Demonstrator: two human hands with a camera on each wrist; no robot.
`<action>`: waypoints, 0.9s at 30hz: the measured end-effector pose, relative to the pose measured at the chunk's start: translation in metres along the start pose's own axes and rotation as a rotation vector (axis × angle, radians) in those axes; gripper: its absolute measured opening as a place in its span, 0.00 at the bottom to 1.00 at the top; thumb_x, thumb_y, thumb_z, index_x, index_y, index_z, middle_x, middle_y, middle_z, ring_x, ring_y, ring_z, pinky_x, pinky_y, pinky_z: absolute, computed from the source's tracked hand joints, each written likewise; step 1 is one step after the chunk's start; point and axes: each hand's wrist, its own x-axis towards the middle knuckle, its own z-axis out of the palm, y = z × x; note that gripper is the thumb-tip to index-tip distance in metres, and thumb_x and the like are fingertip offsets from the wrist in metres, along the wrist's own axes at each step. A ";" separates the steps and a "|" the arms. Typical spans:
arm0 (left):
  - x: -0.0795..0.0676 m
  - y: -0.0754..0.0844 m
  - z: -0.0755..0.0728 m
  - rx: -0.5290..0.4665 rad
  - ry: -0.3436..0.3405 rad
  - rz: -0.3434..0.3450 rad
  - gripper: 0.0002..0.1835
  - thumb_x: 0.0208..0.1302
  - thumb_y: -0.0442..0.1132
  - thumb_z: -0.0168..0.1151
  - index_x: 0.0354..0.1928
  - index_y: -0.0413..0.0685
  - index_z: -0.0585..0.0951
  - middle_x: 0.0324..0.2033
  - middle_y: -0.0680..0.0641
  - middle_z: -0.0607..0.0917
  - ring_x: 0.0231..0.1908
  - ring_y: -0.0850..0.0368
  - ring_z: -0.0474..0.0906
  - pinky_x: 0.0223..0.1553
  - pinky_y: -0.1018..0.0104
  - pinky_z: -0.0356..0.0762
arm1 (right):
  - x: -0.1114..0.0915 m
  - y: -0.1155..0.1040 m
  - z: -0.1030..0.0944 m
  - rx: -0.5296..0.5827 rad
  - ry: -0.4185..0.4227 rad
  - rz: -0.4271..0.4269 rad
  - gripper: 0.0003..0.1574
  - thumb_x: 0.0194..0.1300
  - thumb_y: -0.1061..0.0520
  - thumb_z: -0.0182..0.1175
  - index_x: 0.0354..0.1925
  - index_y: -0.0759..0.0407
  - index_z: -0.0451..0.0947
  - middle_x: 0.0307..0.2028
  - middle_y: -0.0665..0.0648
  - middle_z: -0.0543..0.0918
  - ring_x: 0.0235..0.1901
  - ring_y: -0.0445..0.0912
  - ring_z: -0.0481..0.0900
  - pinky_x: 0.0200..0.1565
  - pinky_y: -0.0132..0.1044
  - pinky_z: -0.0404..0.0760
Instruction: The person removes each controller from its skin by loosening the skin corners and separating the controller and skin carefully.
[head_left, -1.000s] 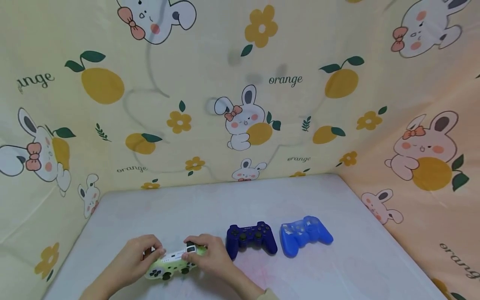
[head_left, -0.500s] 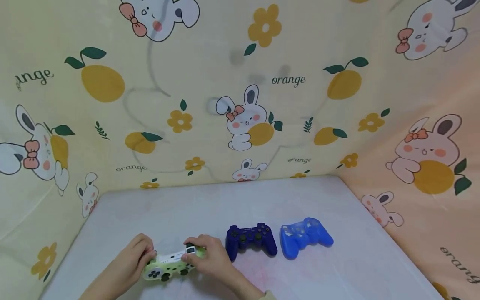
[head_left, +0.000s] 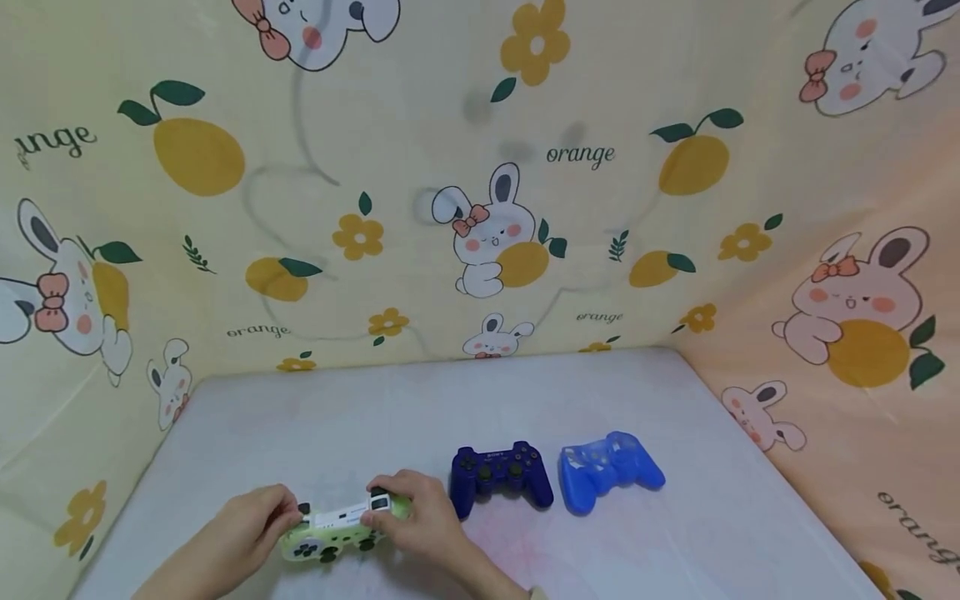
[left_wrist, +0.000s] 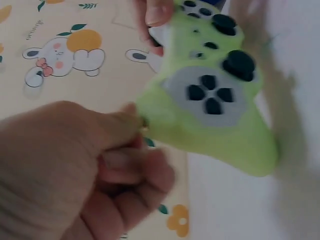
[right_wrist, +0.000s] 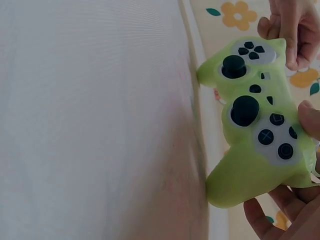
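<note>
Over the counter point(head_left: 337, 433), my right hand point(head_left: 426, 517) is gripping one end of the gamepad point(head_left: 341, 517), apparently steadying it, while my left hand point(head_left: 247, 527) is pinching the corner of its green sleeve point(left_wrist: 180, 60).

I've got L forearm point(head_left: 180, 565) angling in from bottom L on head cam, R forearm point(head_left: 483, 571) from bottom R. My L hand point(head_left: 249, 521) pinches, thumb & index together, other fingers curled. R hand point(head_left: 423, 510) grips w/ thumb nearside, index bent on far side.
</note>
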 end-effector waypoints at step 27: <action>0.002 0.014 0.027 -0.521 0.265 -0.720 0.13 0.74 0.39 0.56 0.48 0.35 0.80 0.36 0.47 0.81 0.30 0.59 0.72 0.30 0.67 0.75 | 0.011 0.008 -0.018 0.032 -0.180 -0.112 0.18 0.57 0.58 0.72 0.47 0.57 0.85 0.37 0.44 0.84 0.35 0.34 0.77 0.40 0.31 0.76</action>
